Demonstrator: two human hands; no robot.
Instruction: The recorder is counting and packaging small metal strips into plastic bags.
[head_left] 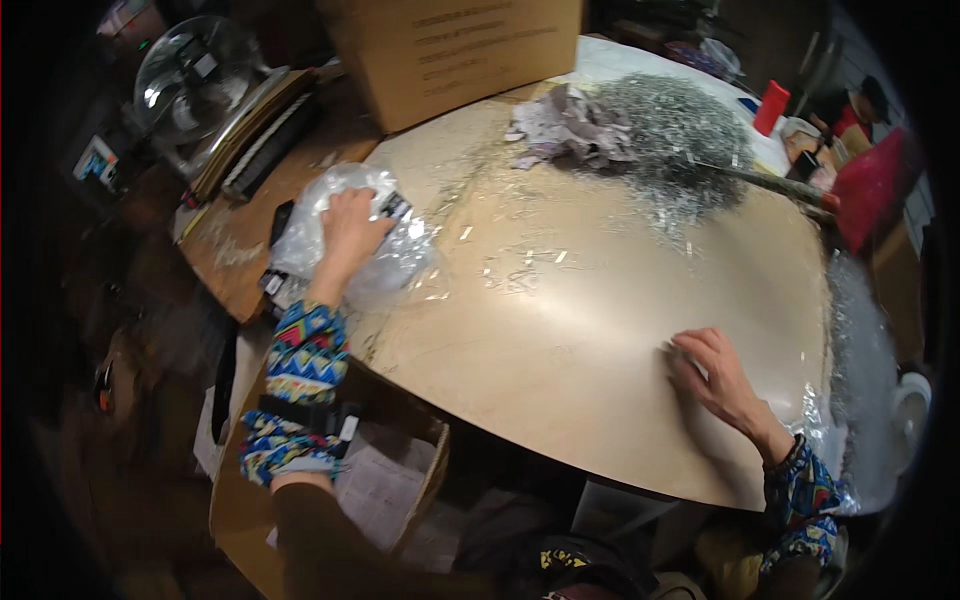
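Note:
My left hand (pixel 350 235) rests on a crumpled clear plastic bag (pixel 330 215) at the left edge of a round tan tabletop (pixel 560 320), fingers closed into the plastic. My right hand (pixel 712 372) lies flat on the tabletop near its front right rim, fingertips curled on what looks like a small shiny piece. A heap of small silvery metal pieces (pixel 675 125) lies at the far side, with crumpled grey paper (pixel 570 125) beside it. Loose metal bits (pixel 520 265) are scattered across the middle.
A large cardboard box (pixel 450 50) stands at the back. An open carton (pixel 380 480) sits below the table's left front. A table fan (pixel 195 75) is at far left, a red container (pixel 771 105) at far right, and clear plastic sheeting (pixel 860 350) hangs off the right edge.

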